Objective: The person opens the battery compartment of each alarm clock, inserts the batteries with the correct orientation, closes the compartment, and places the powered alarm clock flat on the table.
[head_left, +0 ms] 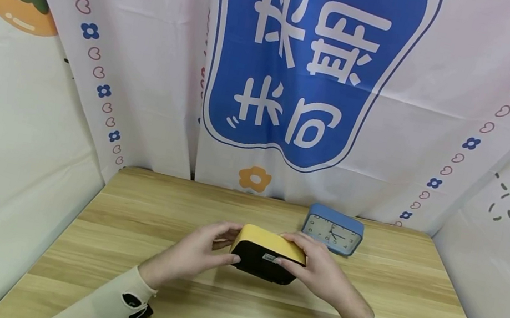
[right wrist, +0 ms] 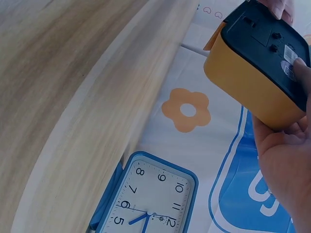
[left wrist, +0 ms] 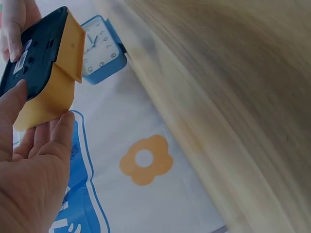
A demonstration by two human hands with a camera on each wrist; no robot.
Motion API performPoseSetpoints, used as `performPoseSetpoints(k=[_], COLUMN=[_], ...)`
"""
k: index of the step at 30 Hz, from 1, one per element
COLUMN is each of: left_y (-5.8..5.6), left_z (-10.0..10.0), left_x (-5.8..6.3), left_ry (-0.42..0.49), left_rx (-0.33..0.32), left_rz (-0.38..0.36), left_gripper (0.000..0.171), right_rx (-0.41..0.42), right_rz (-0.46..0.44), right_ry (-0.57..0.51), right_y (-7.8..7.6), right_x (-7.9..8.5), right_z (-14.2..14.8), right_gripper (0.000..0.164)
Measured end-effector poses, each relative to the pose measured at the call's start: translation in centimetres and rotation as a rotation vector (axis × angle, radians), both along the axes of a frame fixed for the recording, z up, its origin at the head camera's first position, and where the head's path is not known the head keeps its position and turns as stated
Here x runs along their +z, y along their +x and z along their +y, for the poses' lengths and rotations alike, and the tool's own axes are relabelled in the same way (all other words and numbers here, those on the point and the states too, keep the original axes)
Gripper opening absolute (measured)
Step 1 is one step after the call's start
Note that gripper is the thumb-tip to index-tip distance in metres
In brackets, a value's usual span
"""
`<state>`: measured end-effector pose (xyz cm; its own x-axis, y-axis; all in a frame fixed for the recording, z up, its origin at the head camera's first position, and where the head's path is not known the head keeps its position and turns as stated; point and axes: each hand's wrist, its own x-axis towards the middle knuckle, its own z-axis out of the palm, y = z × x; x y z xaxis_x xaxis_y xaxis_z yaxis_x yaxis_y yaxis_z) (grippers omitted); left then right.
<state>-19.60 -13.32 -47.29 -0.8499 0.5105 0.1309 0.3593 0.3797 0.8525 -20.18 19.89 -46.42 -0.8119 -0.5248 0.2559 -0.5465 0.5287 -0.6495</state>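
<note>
A yellow alarm clock point(head_left: 267, 240) is held up over the table by both hands, its black back point(head_left: 257, 265) turned toward me. My left hand point(head_left: 190, 256) grips its left end, thumb on the back and fingers beneath or behind the yellow case. At the other end, my right hand point(head_left: 324, 272) holds it with the thumb on the back near a white label point(right wrist: 290, 54). Small knobs point(right wrist: 276, 41) show on that back in the right wrist view. The yellow clock's dial is hidden. Behind my right hand stands a blue alarm clock point(head_left: 333, 231), dial facing me.
The wooden table point(head_left: 133, 223) ends at a printed white curtain point(head_left: 388, 147) with a blue sign panel point(head_left: 296, 64). White cloth sides point(head_left: 10, 140) rise at left and right. A dark strap piece point(head_left: 140, 315) sits at my left wrist.
</note>
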Motion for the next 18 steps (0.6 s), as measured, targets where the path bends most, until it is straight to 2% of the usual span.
performPoseSetpoints(k=[6, 12, 18], left_y=[0.11, 0.37, 0.63], left_z=[-0.05, 0.04, 0.14], left_x=[0.06, 0.13, 0.34], left_ry=[0.039, 0.055, 0.03], left_rx=[0.03, 0.073, 0.108], left_rz=[-0.003, 0.023, 0.126], left_gripper=[0.066, 0.065, 0.062], right_rx=[-0.004, -0.062, -0.116], right_rz=[0.031, 0.029, 0.019], right_ry=[-0.017, -0.011, -0.002], right_y=[-0.01, 0.05, 0.13], right_x=[-0.11, -0.06, 0.09], right_z=[-0.12, -0.43, -0.71], right_gripper=[0.045, 0.053, 0.06])
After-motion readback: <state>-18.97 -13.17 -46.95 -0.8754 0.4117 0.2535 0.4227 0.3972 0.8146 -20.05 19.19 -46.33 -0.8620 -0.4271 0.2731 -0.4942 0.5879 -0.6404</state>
